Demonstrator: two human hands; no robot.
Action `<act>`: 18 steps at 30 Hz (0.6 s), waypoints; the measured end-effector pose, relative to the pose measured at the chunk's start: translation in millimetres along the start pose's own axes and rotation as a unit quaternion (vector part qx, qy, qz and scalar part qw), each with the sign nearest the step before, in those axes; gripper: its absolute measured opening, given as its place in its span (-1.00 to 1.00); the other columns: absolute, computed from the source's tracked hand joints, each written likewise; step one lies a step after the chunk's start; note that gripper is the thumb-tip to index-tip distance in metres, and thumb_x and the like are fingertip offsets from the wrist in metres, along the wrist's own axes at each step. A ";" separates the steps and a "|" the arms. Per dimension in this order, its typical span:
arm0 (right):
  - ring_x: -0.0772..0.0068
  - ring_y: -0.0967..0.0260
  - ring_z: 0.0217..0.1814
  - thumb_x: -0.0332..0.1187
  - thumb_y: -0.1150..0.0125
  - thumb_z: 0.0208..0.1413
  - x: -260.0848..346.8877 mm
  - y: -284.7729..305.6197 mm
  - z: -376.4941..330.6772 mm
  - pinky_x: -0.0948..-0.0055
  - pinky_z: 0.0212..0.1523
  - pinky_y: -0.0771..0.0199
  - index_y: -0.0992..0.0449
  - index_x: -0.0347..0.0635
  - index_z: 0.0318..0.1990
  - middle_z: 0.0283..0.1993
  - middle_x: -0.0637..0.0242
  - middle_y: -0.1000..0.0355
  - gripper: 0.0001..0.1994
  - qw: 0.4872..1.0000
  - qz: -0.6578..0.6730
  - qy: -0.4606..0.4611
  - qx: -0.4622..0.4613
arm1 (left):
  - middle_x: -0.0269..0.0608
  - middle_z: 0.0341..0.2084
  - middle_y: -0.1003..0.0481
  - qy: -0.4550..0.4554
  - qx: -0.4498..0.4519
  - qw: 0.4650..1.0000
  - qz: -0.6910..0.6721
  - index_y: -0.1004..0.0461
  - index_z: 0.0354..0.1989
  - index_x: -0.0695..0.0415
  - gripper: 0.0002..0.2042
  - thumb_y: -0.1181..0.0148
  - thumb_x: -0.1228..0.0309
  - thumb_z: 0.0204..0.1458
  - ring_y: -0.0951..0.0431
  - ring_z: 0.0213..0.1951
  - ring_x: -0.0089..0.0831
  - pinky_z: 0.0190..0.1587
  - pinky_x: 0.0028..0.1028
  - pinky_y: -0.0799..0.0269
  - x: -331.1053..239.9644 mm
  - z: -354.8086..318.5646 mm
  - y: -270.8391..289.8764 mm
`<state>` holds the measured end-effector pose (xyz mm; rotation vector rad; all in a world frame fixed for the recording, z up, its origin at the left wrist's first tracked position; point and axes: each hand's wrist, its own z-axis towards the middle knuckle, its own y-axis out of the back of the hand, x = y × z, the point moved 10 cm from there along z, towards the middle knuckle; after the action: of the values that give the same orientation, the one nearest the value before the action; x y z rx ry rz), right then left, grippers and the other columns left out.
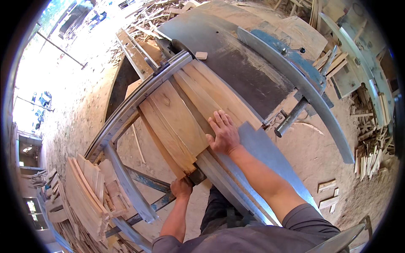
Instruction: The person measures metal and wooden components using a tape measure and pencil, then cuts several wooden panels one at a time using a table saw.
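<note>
Sawdust and offcuts [371,152] litter the yard around a saw desk [253,71]. Boards [181,122] lie stacked on its sliding carriage; the right hand [223,135] presses flat and unclenched on them, the left hand [181,187] grasps their near end. Feeding seems underway; next comes a steady, straight push.

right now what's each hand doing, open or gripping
Left hand: closed, gripping the near end of the stacked wooden boards.
Right hand: open, pressed flat on the boards.

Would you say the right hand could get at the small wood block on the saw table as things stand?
Probably yes: the right hand lies flat on the boards, and nothing stands between it and the block, though it looks a long stretch.
</note>
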<state>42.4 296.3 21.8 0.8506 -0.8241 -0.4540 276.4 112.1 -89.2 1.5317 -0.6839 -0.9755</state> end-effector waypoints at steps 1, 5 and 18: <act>-0.07 -0.09 0.52 -0.15 -0.32 -0.05 0.9 -1.5 3.2 0.07 0.53 0.00 -0.51 -0.27 0.17 0.39 -0.08 -0.27 -0.40 1.000 -0.001 0.001 -0.002 | 0.06 -0.59 -0.57 -0.003 0.000 1.000 0.000 -0.57 -0.42 0.08 -0.80 -0.09 0.29 0.15 -0.57 -0.50 0.14 -0.39 0.01 -0.45 1.8 3.9 0.2; -0.06 -0.09 0.52 -0.15 -0.32 -0.04 1.3 -7.2 18.0 0.07 0.53 0.01 -0.53 -0.27 0.16 0.37 -0.08 -0.29 -0.41 1.000 -0.004 0.001 -0.009 | 0.06 -0.57 -0.58 0.010 0.030 0.999 0.025 -0.56 -0.43 0.10 -0.76 -0.07 0.25 0.17 -0.59 -0.47 0.14 -0.37 0.02 -0.47 6.6 22.7 -2.3; -0.07 -0.10 0.51 -0.14 -0.34 -0.08 8.4 -29.5 73.4 0.08 0.52 -0.04 -0.53 -0.25 0.16 0.38 -0.08 -0.28 -0.40 1.000 -0.012 0.000 -0.015 | 0.09 -0.52 -0.60 -0.003 0.043 0.999 0.015 -0.58 -0.43 0.13 -0.69 -0.01 0.23 0.23 -0.62 -0.42 0.14 -0.34 0.03 -0.51 27.2 79.9 2.9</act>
<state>-11.4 238.3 30.4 0.8335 -0.8055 -0.4871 220.6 48.9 -93.4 1.5891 -0.7583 -0.9383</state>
